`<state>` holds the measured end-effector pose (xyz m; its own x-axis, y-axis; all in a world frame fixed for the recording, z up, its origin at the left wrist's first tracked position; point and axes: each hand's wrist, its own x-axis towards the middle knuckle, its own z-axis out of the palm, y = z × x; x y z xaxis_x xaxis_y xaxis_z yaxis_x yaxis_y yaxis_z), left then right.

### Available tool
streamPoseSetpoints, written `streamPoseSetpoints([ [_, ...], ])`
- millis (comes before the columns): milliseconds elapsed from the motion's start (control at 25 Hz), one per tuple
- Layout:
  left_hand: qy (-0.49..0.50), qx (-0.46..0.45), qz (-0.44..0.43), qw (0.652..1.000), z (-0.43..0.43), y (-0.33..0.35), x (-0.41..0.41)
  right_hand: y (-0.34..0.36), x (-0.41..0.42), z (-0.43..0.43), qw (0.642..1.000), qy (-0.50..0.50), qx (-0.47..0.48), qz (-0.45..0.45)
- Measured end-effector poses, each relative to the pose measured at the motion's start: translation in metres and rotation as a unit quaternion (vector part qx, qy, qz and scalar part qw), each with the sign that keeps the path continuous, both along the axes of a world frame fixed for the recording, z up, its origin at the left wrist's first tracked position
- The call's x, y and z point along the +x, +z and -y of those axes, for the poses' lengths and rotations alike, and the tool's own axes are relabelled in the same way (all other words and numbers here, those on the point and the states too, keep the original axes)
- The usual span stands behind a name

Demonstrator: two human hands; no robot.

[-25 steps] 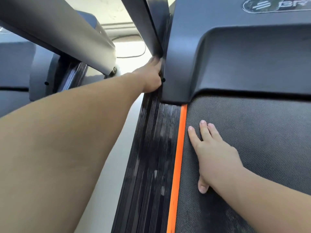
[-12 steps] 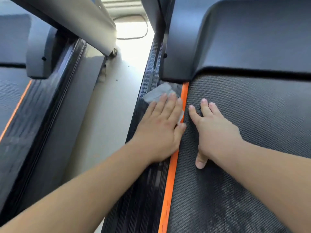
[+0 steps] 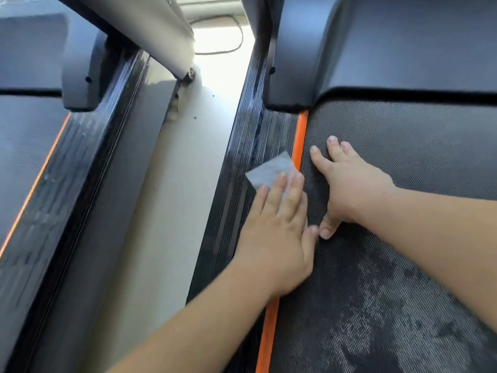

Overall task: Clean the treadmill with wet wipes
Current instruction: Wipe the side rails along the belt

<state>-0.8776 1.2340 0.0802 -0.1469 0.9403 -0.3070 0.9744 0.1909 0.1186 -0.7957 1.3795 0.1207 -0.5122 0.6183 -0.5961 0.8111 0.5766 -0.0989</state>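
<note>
nearest on the treadmill (image 3: 390, 135), the belt (image 3: 376, 305) shows pale blotchy patches, damp or dusty, i cannot tell which. at the belt's left edge the left hand (image 3: 277, 238) lies flat across the orange strip (image 3: 269, 332) and the ribbed rail (image 3: 215, 265). its grip is spread, with straight fingers pressing the wipe (image 3: 269, 170) down. nothing pinches the wipe, and its far corner sticks out past the fingertips on the rail, just beside the strip. the right hand (image 3: 352, 192) rests on the belt close by, its grip also spread, palm down, holding nothing; the two thumbs nearly touch. beyond the hands the rail runs up beside the dark cover (image 3: 376, 49). the pale floor (image 3: 161, 211) and a second treadmill (image 3: 40, 157) lie to the left, and a cable (image 3: 231, 49) lies at the far end.

the main risk, as i judge it, is the wipe. held only by flat pressure, it could snag on the rail's ribs, bunch up or slide out from under the fingers, leaving bare skin rubbing the grime. weight leaned on the right hand could shift the belt and throw the stroke off.
</note>
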Motion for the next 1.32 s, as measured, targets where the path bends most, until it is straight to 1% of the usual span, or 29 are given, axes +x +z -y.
streamPoseSetpoints([
  [80,-0.007,-0.023,0.003,1.0,0.006,0.003,-0.005,-0.001,-0.001,0.0,1.0,0.002,-0.005,-0.002],
  [160,-0.02,-0.007,0.009,1.0,-0.025,0.004,-0.026,-0.001,-0.002,0.001,1.0,0.001,-0.003,-0.002],
  [200,-0.019,0.009,0.03,0.999,-0.047,0.007,-0.039,-0.002,-0.002,0.001,1.0,-0.001,-0.003,0.0],
  [240,-0.009,0.014,0.078,0.997,-0.07,0.012,-0.053,-0.003,-0.001,0.001,1.0,-0.004,-0.003,0.001],
  [320,0.034,0.013,0.21,0.977,-0.105,0.024,-0.077,-0.003,-0.001,-0.001,1.0,-0.009,-0.005,0.0],
  [360,0.046,0.032,0.239,0.969,-0.112,0.028,-0.083,-0.003,-0.002,-0.001,1.0,-0.01,-0.007,-0.001],
  [400,0.046,0.065,0.223,0.971,-0.113,0.031,-0.087,-0.003,-0.002,-0.001,1.0,-0.011,-0.008,-0.001],
  [440,0.043,0.099,0.182,0.977,-0.11,0.033,-0.088,-0.003,-0.002,0.0,1.0,-0.011,-0.008,-0.002],
  [520,0.009,0.14,0.086,0.986,-0.103,0.033,-0.086,-0.003,-0.001,0.0,1.0,-0.014,-0.008,-0.006],
  [600,-0.042,0.196,-0.008,0.98,-0.1,0.027,-0.084,-0.004,-0.001,0.0,1.0,-0.015,-0.007,-0.012],
  [640,-0.042,0.215,-0.047,0.975,-0.101,0.021,-0.083,-0.006,0.0,0.0,1.0,-0.015,-0.002,-0.016],
  [680,-0.034,0.202,-0.07,0.976,-0.102,0.016,-0.079,-0.008,0.0,0.0,1.0,-0.016,0.005,-0.021],
  [760,-0.006,0.091,-0.084,0.992,-0.107,0.002,-0.065,-0.011,0.0,-0.002,0.999,-0.016,0.013,-0.031],
  [800,0.015,0.043,-0.072,0.996,-0.109,-0.006,-0.058,-0.012,0.0,-0.003,0.999,-0.014,0.013,-0.031],
  [840,0.034,0.026,-0.056,0.998,-0.11,-0.012,-0.053,-0.013,0.001,-0.004,1.0,-0.012,0.012,-0.025],
  [960,0.078,0.031,-0.041,0.996,-0.089,-0.014,-0.046,-0.015,0.003,-0.006,1.0,0.0,0.01,-0.01],
  [1080,0.127,0.059,-0.011,0.99,-0.024,-0.011,-0.02,-0.013,0.001,-0.004,1.0,0.001,0.013,-0.017],
  [1200,0.153,0.04,-0.021,0.987,0.034,-0.008,0.005,-0.01,-0.002,-0.003,1.0,-0.001,0.012,-0.014],
  [1240,0.151,0.038,-0.025,0.988,0.034,-0.01,0.005,-0.01,-0.001,-0.003,1.0,-0.004,0.008,-0.005],
  [1320,0.15,0.037,-0.04,0.987,0.008,-0.015,-0.004,-0.008,0.0,-0.004,1.0,-0.005,0.005,0.012],
])
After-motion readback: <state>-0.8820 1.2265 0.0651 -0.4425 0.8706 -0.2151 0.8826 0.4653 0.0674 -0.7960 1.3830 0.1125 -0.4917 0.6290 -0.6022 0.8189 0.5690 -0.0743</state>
